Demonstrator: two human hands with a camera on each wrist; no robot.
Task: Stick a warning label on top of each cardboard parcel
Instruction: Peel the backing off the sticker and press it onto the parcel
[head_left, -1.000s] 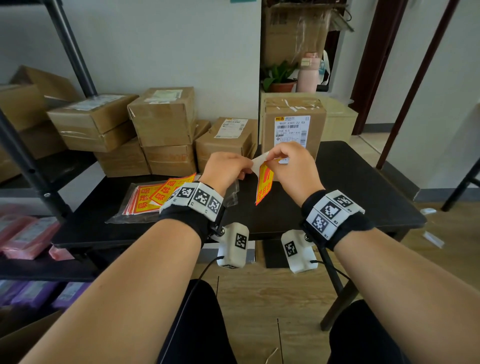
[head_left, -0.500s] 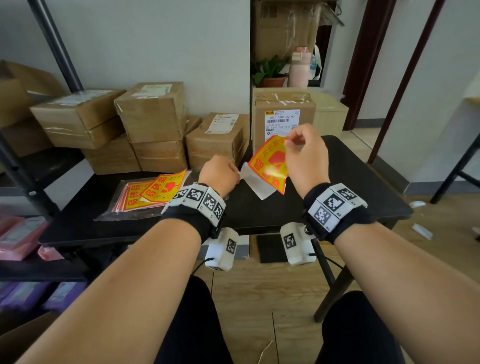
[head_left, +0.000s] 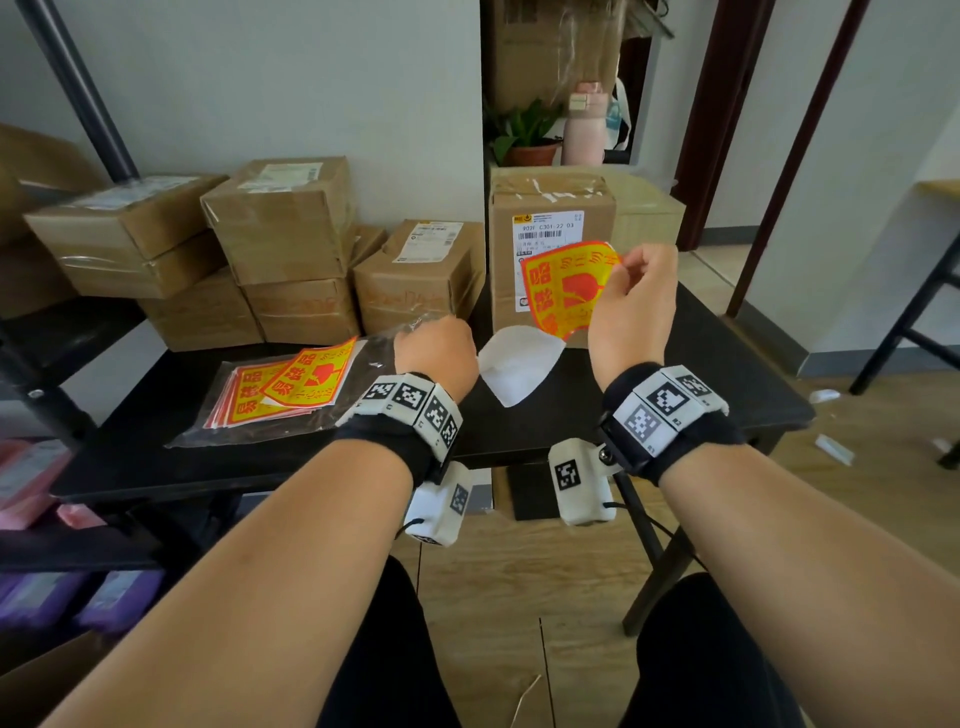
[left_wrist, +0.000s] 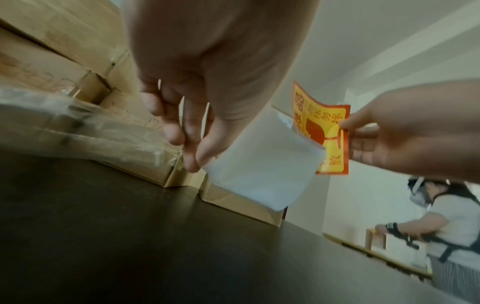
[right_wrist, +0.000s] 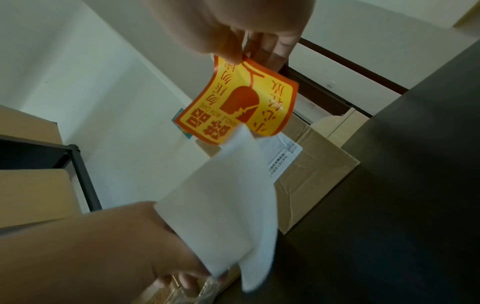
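The person's right hand is up in front of the tall upright parcel, thumb and fingertips pinching one edge of a yellow-and-orange warning label that curls a bit in the air. In the right wrist view the label hangs down from those fingers with a broken-glass picture on it. The left hand sits lower, just above the black table, fingers curled and gripping the white backing sheet; the left wrist view shows the backing sheet held at one corner between thumb and fingers. Whether label and backing still touch at one edge isn't clear, they overlap in every view. To the left on the table is a clear plastic bag with more of the same labels lying on it. Behind that are stacked cardboard parcels, and a lower one just left of the tall one, all with white shipping labels.
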